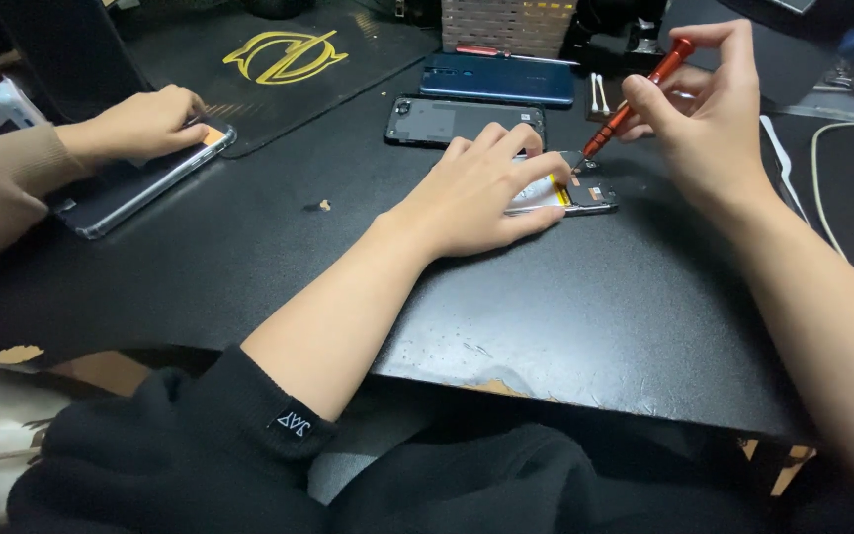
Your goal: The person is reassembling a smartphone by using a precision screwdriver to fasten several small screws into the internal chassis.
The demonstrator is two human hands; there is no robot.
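Starting nearest the camera: black sleeve (219,435), pushed up the left forearm, with a small square woven label at the cuff.

Black table (595,326): worn front edge, paint chipped in pale patches.

Left hand (481,193): palm down, fingers spread and pressed flat on an opened phone (585,195), pinning it to the table. The phone lies at table centre, its yellow-edged inner parts showing beside the fingertips.

Right hand (699,109): raised, thumb and fingers pinching a red screwdriver (635,99) near its cap; shaft slanted, tip down on the phone's upper end.

Small loose fragment (324,206): on bare table, left of the hand.

Another person's hand (145,124): far left, tan sleeve, resting on a clear-cased phone (140,193).

Dark phone back panel (465,121): just beyond the left hand.

Blue phone cover (496,79): behind that.

Cotton swabs (600,94): two, upright pair beside the blue cover.

Black mat with yellow emblem (284,54): far left rear.

Pale woven box (506,25): far edge.
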